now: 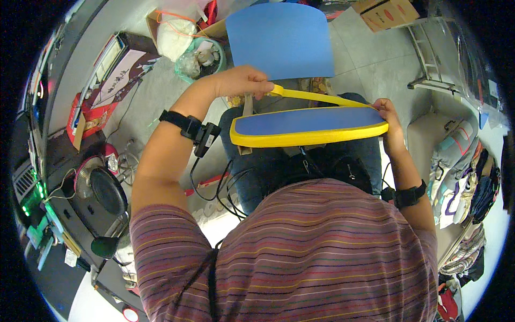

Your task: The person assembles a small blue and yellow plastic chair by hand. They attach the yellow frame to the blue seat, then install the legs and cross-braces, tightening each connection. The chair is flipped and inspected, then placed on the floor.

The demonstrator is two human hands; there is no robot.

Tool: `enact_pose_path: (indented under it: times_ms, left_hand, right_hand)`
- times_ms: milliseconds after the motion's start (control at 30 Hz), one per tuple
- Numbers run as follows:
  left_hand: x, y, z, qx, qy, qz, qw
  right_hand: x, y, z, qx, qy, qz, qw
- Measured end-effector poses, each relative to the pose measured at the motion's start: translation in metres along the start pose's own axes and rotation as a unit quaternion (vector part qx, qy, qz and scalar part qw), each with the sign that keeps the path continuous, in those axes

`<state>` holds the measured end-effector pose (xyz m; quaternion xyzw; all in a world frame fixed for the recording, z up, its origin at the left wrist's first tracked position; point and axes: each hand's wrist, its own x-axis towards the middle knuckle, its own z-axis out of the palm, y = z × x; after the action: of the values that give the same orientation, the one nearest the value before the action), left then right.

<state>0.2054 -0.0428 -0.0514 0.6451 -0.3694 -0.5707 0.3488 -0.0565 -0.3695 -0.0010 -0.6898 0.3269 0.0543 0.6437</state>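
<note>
Below us, across the upper half of the frame, we see a pale grey tiled floor (370, 64), crowded at its edges. At the centre, over our jeans-clad lap, we hold a flat blue panel (308, 122) with a thick yellow rim, lying almost level and seen nearly edge-on. A yellow strip (316, 97) runs from its right end up and left. Our left hand (244, 81), at upper centre, is closed, pinching the strip's free end. Our right hand (387, 115), at centre right, is closed on the panel's right end. Both wrists wear black bands. Just beyond the hands lies a blue sheet (281, 40), partly hidden by the left hand. At upper right sits a cardboard box (386, 13); at right, folded clothes (461, 161); at left, a dark bench with a round pan (107, 190). Our striped shirt fills the bottom of the frame.
</note>
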Motion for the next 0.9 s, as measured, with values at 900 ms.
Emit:
enact_pose_path:
  times_ms: [900]
  left_hand:
    - [-0.109,-0.099,0.041,-0.102,0.209,0.059,0.971]
  right_hand:
    - [-0.001,-0.003,-0.004,0.051,-0.010,-0.006,0.999]
